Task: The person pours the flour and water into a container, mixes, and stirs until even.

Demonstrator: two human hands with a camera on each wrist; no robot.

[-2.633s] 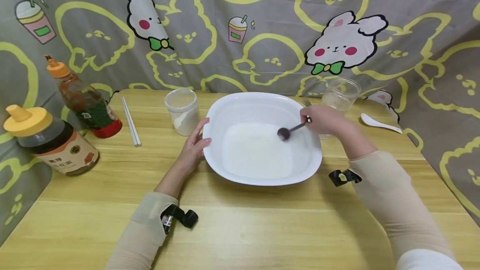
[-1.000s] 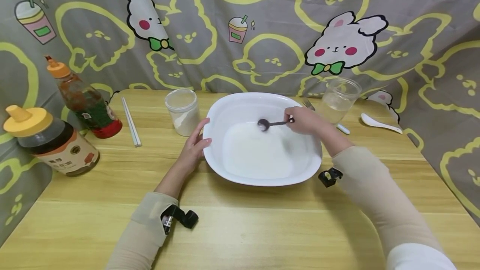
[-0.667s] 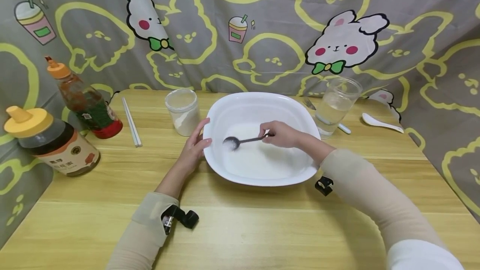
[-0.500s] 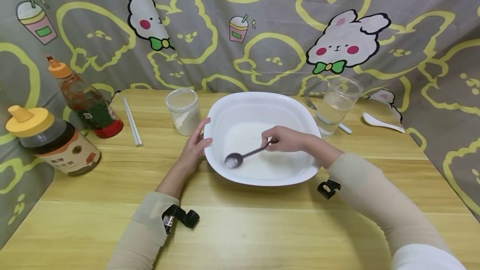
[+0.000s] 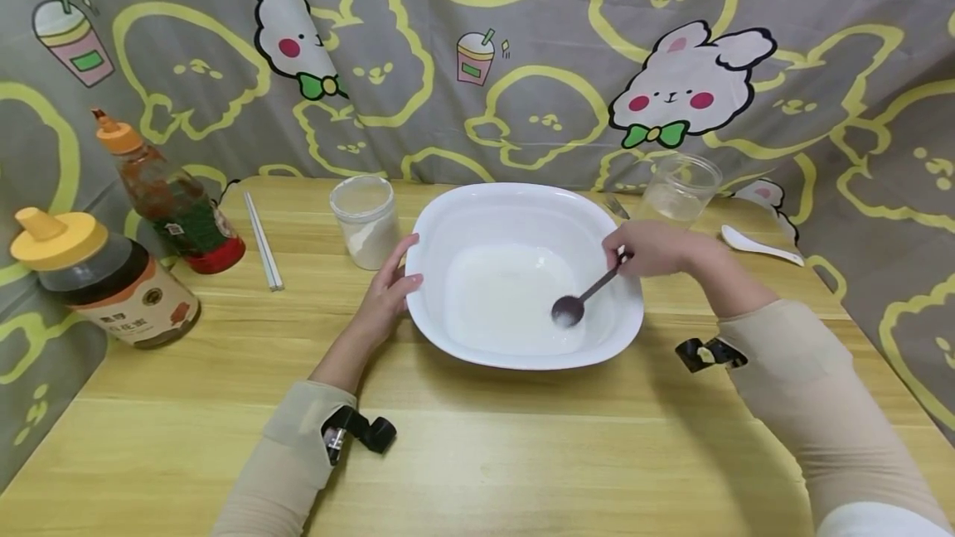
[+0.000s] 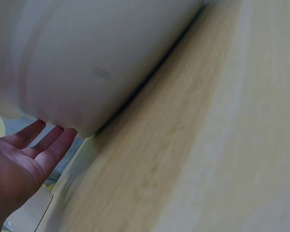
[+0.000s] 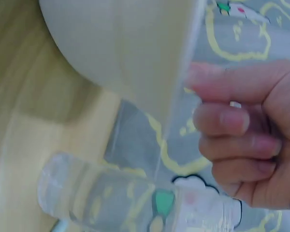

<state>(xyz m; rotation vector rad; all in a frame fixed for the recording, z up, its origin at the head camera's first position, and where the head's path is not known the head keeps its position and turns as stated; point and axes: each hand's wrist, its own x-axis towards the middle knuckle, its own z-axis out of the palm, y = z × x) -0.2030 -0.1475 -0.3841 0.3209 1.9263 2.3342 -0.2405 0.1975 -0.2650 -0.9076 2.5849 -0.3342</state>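
A white oval basin (image 5: 515,197) stands mid-table with whitish, shiny contents in its bottom. My left hand (image 5: 382,298) holds its left side, thumb on the rim; in the left wrist view the fingertips press the outer wall. My right hand (image 5: 656,249) pinches the handle of a dark, round-headed spoon (image 5: 569,311) over the basin's right rim. The spoon's head is low inside the basin, with a little white stuff on it. In the right wrist view the basin wall hides the spoon's head, and the fingers are curled.
A jar of white powder (image 5: 366,226) stands left of the basin. Behind my right hand is a clear water container (image 5: 679,185), with a fork (image 5: 617,207) beside it. A white spoon (image 5: 761,245), chopsticks (image 5: 263,243), a sauce bottle (image 5: 175,197) and a honey jar (image 5: 112,288) are farther out.
My right hand swept the spoon leftward across the basin, then back to its right side. The left hand and basin have stayed in place.
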